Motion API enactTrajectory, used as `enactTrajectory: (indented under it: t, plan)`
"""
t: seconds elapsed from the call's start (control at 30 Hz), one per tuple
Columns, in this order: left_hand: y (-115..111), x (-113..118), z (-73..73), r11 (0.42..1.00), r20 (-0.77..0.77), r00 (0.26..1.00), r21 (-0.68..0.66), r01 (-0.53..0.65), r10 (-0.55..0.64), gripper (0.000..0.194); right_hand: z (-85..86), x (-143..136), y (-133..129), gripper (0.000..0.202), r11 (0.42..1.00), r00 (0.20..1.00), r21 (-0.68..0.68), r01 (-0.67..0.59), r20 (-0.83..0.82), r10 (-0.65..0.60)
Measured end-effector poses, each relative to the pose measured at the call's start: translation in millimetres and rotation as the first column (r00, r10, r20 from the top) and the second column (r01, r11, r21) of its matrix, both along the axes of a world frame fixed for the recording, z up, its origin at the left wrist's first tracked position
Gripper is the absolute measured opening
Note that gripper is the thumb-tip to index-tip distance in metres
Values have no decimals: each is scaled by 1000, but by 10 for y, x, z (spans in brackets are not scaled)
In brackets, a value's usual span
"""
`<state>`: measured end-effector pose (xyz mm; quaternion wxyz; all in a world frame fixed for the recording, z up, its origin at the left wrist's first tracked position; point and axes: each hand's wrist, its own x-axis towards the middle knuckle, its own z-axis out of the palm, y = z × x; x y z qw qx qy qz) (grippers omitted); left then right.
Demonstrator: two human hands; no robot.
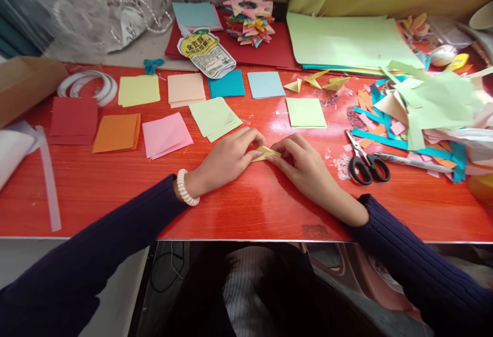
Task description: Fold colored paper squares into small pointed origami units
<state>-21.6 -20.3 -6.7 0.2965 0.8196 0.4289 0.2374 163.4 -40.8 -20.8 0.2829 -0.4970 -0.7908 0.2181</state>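
Between my two hands, just over the red table, is a small folded piece of yellow paper (264,153). My left hand (230,158) pinches its left end between thumb and fingers. At the other end, my right hand (302,165) grips it the same way. The fingertips cover part of the paper. Beyond my hands lie a stack of light green paper squares (215,116) and a pale green square stack (306,113). Several folded yellow paper pieces (316,80) rest farther back.
Black-handled scissors (365,160) and a pen (412,162) lie right of my right hand, beside a heap of paper scraps (435,106). Pink (166,135), orange (116,132) and red (73,120) paper stacks sit at left. A folded-paper model (250,18) stands at the back.
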Motion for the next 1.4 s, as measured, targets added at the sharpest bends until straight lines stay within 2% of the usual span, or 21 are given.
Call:
enactTrajectory:
  t: [0.23,0.33,0.4,0.47,0.6,0.7,0.77,0.87,1.0,1.1,1.2,1.27,1.4]
  plan:
    - [24,-32,11,963,233,966,-265,-46,110,15,100,37,-9,14,981,995,-189,-35,-99,16]
    - [24,-47,-13,934,274,953,-358,-26,132,15,118,38,-1,16,981,994,-190,-40,-108,19]
    - [12,-48,-21,930,268,955,-368,-18,124,16,113,34,7,14,987,996,-156,-37,-81,25]
    - [-3,-41,-19,953,227,968,-302,-36,109,15,94,30,12,12,993,999,-113,-35,-41,31]
    - [-17,-21,-7,996,85,993,-59,-72,77,13,34,39,-3,13,998,998,51,-28,57,25]
    - [-6,-12,-23,997,11,998,48,-67,67,12,9,85,-34,19,966,988,253,-57,154,18]
    - [3,-10,-46,994,5,997,71,-78,77,11,9,130,-58,23,931,970,333,-148,235,71]
    - [9,-9,-78,993,-15,996,73,-91,92,9,18,185,-82,24,894,924,362,-266,359,130]
    - [-10,-1,-90,992,-101,993,116,-55,67,9,17,201,-82,29,903,874,291,-317,460,159]
    - [-26,2,-77,963,-188,981,270,10,42,14,12,194,-77,32,928,868,221,-299,466,169]
    - [-19,-32,-57,878,-339,931,396,268,-131,24,23,191,-89,35,945,871,202,-256,472,135]
    - [-1,-83,-42,817,-407,872,382,431,-270,30,37,190,-105,37,949,862,212,-233,497,101]
    - [25,-195,8,806,-384,843,314,502,-376,32,54,194,-127,37,952,842,224,-210,536,59]
